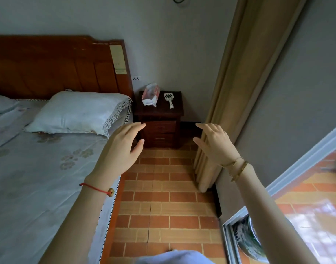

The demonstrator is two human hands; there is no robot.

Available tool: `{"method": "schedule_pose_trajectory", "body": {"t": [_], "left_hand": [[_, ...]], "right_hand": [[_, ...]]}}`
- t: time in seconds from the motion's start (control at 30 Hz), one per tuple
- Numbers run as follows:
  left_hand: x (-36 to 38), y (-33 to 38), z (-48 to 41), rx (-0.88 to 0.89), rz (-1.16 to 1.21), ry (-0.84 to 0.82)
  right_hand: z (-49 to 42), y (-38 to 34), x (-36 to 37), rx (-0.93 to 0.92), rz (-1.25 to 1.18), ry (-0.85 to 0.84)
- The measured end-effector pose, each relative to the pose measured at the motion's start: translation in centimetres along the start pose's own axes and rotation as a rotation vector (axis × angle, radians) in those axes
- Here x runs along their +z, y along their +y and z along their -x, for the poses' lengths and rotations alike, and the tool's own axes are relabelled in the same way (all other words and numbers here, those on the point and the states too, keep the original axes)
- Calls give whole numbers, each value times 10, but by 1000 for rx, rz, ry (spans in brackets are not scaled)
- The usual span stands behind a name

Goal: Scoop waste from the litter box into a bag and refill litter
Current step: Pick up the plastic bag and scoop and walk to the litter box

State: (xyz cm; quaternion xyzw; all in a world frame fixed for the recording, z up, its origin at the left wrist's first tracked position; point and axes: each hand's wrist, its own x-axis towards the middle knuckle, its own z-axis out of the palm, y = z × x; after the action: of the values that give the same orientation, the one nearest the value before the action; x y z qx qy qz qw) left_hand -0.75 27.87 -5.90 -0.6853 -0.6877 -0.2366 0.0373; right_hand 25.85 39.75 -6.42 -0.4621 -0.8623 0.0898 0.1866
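Lying on the nightstand point(163, 112): a crumpled plastic bag point(150, 95), contents unclear, and a white scoop point(168, 98); before it, left hand point(121, 147) and right hand point(216, 143) spread wide, empty.

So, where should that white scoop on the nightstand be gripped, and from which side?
Grip the scoop by its narrow handle, which points toward the front edge of the nightstand. Come from the front and above, likely with the right hand, open on that side. The slotted head lies flat, toward the wall.

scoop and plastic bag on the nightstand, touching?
Apart. The head view shows the litter scoop lying to the right of the plastic bag, with a strip of bare nightstand top between them.
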Motion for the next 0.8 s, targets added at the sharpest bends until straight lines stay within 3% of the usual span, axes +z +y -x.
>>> {"method": "schedule_pose_trajectory", "body": {"t": [0.53,0.8], "left_hand": [[85,-84,-138,-101,38,-48],[114,-155,-249,-127,78,-47]], "right_hand": [[-175,58,73,-32,-56,-74],[-307,75,106,-22,-106,-81]]}}
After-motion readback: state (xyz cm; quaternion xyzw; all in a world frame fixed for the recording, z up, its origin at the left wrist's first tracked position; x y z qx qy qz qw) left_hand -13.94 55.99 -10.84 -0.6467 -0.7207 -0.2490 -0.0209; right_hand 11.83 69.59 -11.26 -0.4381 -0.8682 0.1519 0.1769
